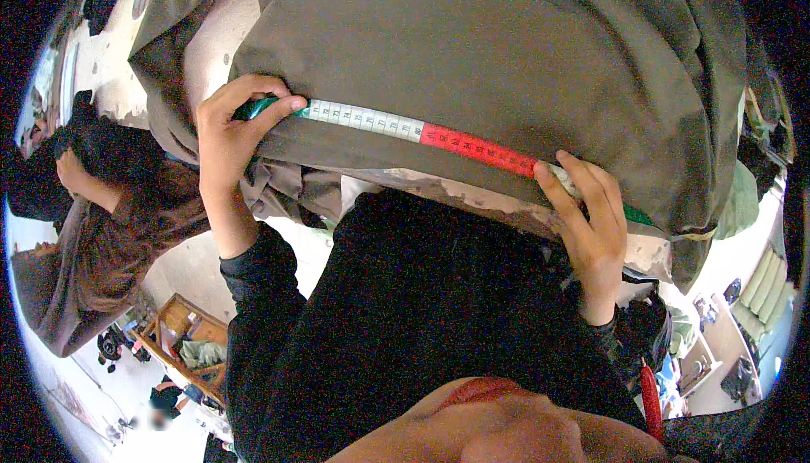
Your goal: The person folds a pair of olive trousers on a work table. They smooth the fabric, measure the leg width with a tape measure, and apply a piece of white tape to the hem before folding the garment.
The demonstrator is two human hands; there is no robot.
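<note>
Grey-brown cloth (472, 49) lies spread over the table in front of me, with soft folds on its right side. Across its near part runs a tape measure (371, 120) in white, red and green sections, slanting down to the right. My left hand (232, 129) pinches the green part at the tape's left end between thumb and fingers. At the other side, my right hand (595, 218) grips the tape where red turns to white, its fingertips close to the cloth. A green stretch of tape continues beyond that hand.
The worn table edge (481, 197) shows between the cloth and my black top. At the left, another person's hand (76, 178) is beside dark brown fabric (126, 235). A wooden crate (190, 336) with cloth in it stands lower left. A white shelf unit (709, 349) is lower right.
</note>
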